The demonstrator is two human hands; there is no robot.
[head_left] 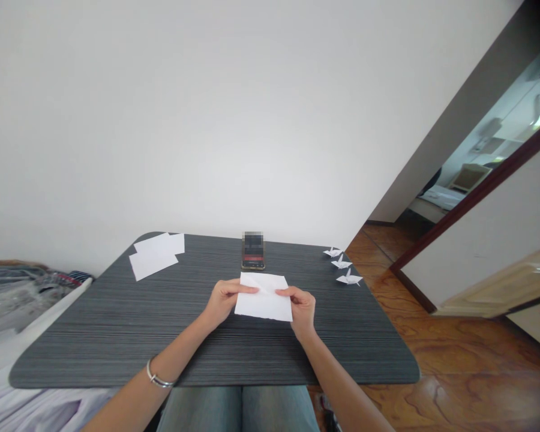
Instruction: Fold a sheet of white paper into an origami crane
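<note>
A white sheet of paper (264, 307) with faint crease lines is held above the dark table, in front of my body. My left hand (222, 302) grips its left side, thumb on top and fingers underneath. On the right side, my right hand (302, 309) pinches the same sheet, its thumb also on the upper face. The fingers below the paper are hidden. Just beyond the sheet, a phone (253, 251) stands near the wall, part of its screen blurred out.
Several loose white sheets (155, 261) overlap at the table's back left. Three folded paper cranes (341, 263) stand in a row at the back right. The dark table (139, 336) meets a white wall (234, 120). Clothes and bags (18, 300) lie to the left.
</note>
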